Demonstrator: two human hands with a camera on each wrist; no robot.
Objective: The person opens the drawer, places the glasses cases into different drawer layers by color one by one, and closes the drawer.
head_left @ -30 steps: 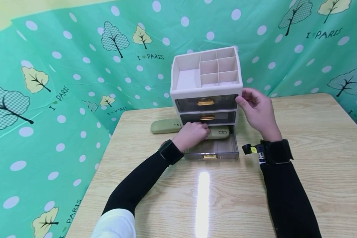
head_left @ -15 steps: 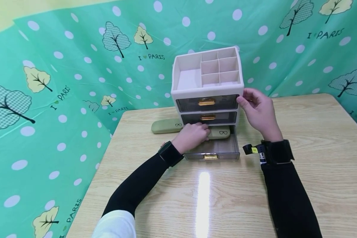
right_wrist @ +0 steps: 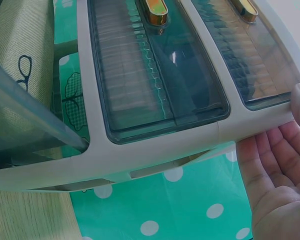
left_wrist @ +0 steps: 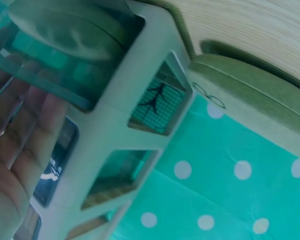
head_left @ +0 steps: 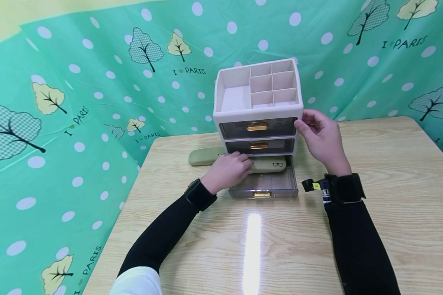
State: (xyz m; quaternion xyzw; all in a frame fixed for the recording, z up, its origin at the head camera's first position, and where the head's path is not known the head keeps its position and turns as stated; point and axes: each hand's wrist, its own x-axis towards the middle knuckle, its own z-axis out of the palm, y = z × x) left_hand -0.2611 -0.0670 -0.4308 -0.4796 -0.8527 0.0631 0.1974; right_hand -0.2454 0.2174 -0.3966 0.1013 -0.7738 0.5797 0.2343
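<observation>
A white drawer organizer (head_left: 258, 112) stands on the table with its clear bottom drawer (head_left: 280, 194) pulled out. Inside that drawer lies a pale green glasses case (head_left: 269, 164). My left hand (head_left: 229, 170) hovers over the drawer's left side, fingers near the case's left end; in the left wrist view its fingers (left_wrist: 35, 125) look extended and hold nothing. A second green glasses case (head_left: 205, 156) lies on the table left of the organizer. With thumb in front and fingers along the side, my right hand (head_left: 323, 141) grips the organizer's upper right edge.
Two closed drawers with gold handles (head_left: 257, 127) sit above the pulled-out one. The organizer's top has several compartments (head_left: 273, 82). A green patterned cloth (head_left: 151, 102) hangs behind the wooden table (head_left: 206, 246).
My left hand has drawn back a little to the left, uncovering more of the glasses case in the drawer. The right hand keeps its grip on the organizer.
</observation>
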